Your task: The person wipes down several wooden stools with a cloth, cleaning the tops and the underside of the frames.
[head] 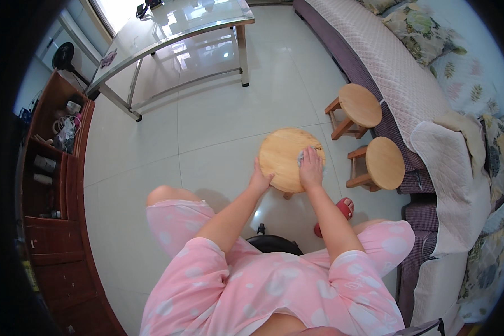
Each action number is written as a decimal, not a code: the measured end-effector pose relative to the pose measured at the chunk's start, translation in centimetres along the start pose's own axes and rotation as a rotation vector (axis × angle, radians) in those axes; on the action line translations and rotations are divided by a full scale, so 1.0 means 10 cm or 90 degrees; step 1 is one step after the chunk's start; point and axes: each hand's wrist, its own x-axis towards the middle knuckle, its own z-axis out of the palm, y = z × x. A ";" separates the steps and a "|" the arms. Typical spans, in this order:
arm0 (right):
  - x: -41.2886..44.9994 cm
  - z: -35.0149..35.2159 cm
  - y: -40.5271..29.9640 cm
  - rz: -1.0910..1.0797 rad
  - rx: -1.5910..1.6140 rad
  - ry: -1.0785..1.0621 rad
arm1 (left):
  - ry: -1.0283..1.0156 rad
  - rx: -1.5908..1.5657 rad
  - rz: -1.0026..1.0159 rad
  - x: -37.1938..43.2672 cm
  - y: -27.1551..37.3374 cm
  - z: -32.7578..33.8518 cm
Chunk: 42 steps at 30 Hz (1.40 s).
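Observation:
A round wooden stool (282,157) stands in front of me, its light top tilted a little in view and one leg end showing below. My left hand (261,177) grips the near left edge of the seat, thumb on top and the other fingers along the rim. Near the right edge of the top, my right hand (311,169) lies flat, pressing a grey cloth (300,158) against the wood. Most of the cloth is hidden under the fingers. Dark marks show in the wood beside my right fingertips.
Two smaller wooden stools (360,105) (385,164) stand at the right, beside a sofa with a quilted cover (403,80). A metal-framed table (185,31) is ahead, a reddish wooden cabinet (77,189) at the left. Below me are a black round seat (273,245) and a red slipper (344,206).

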 end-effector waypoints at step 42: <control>-0.28 -0.26 0.05 -0.143 0.203 -0.088 | 0.017 -0.353 -0.037 0.35 -0.33 0.09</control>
